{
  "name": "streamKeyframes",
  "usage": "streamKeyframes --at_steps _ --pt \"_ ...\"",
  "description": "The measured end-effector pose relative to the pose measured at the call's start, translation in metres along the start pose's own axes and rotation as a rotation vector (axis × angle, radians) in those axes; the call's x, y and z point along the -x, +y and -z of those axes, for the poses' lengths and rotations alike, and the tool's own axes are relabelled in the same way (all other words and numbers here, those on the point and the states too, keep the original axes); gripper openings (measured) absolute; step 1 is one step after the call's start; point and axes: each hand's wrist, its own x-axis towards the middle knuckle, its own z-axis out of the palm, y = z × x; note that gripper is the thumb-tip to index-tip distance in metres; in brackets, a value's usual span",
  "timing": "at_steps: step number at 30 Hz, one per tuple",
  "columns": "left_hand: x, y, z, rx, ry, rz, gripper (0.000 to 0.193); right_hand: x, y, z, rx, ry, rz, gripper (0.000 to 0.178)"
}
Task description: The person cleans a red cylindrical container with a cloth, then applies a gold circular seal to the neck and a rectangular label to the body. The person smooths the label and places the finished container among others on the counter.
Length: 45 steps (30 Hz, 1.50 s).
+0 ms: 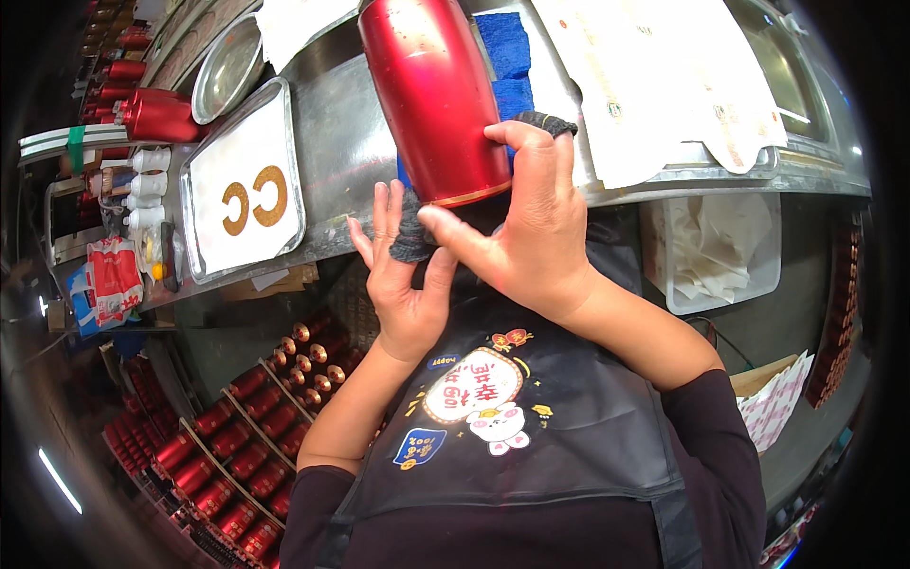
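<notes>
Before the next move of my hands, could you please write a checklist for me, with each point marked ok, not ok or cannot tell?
1. Shiny red metallic cylinder has crinkled blue sheet beside it: ok.
2. Bare right hand touches the cylinder's side: ok.
3. Bare left hand touches the cylinder: cannot tell.
4. Whole cylinder in view: not ok; the picture's upper edge cuts it off.
5. Flat white sheet with gold curved shapes is apart from the cylinder: ok.
</notes>
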Motion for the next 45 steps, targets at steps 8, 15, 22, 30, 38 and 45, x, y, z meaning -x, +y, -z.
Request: streamKeyframes --at_steps 8,15,22,30,38,45 --pt "-0.002 0.002 -0.004 -0.037 -0.004 -0.06 0.044 -0.002 0.007 -0.004 -0.015 0.073 0.056 0.062" --pt "-0.006 0.0 -0.003 -0.053 0.006 -0.116 0.044 -0.001 0.008 -0.002 -0.037 0.05 0.035 0.058" --pt "-0.01 0.007 -0.001 -0.093 0.018 -0.155 0.041 0.002 0.008 0.0 -0.088 0.011 -0.029 0.042" --pt "-0.011 0.006 0.003 -0.126 0.018 -0.15 0.042 0.0 0.011 0.006 -0.278 0.009 -0.073 0.029" --pt "-0.014 0.008 0.004 -0.182 0.035 -0.195 0.04 0.001 0.005 0.002 -0.197 0.026 -0.089 0.044" --pt "-0.026 0.015 0.013 -0.303 0.015 -0.282 0.034 0.004 0.009 0.002 -0.275 -0.01 -0.101 0.036"
